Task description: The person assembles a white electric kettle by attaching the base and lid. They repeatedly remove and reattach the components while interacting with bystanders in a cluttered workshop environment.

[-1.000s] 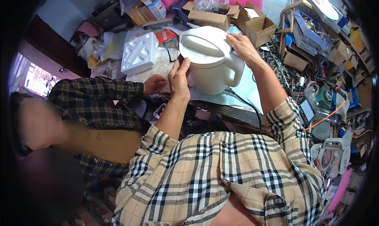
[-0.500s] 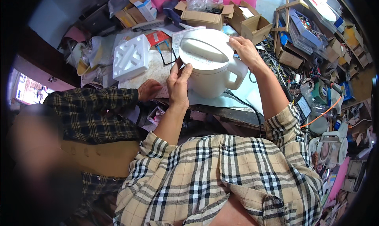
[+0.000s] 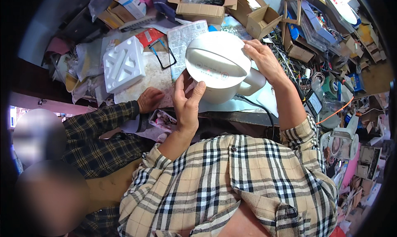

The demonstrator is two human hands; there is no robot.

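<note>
A white jug-shaped soy milk maker (image 3: 219, 95) stands on the bench in front of me, with a side handle (image 3: 253, 83) on its right and a black power cord at its base. Its round white lid (image 3: 225, 42) has a raised grip across it and a panel with small reddish marks. My left hand (image 3: 187, 102) grips the lid's near left rim, thumb on top and fingers partly hidden behind the edge. On the far right rim rests my right hand (image 3: 264, 61), its fingers curled over the edge above the handle.
Left of the lid lie a white foam tray (image 3: 124, 65), a black-and-blue frame (image 3: 167, 59) and a printed sheet (image 3: 186, 32). Cardboard boxes (image 3: 200, 13) line the back. Cables, tools and a meter (image 3: 314, 102) crowd the right. Another person's hand (image 3: 150, 99) rests at the bench edge.
The view has shifted, and the soy milk maker now shows more of its lid top and less of its body. Both my hands keep their hold on the rim.
</note>
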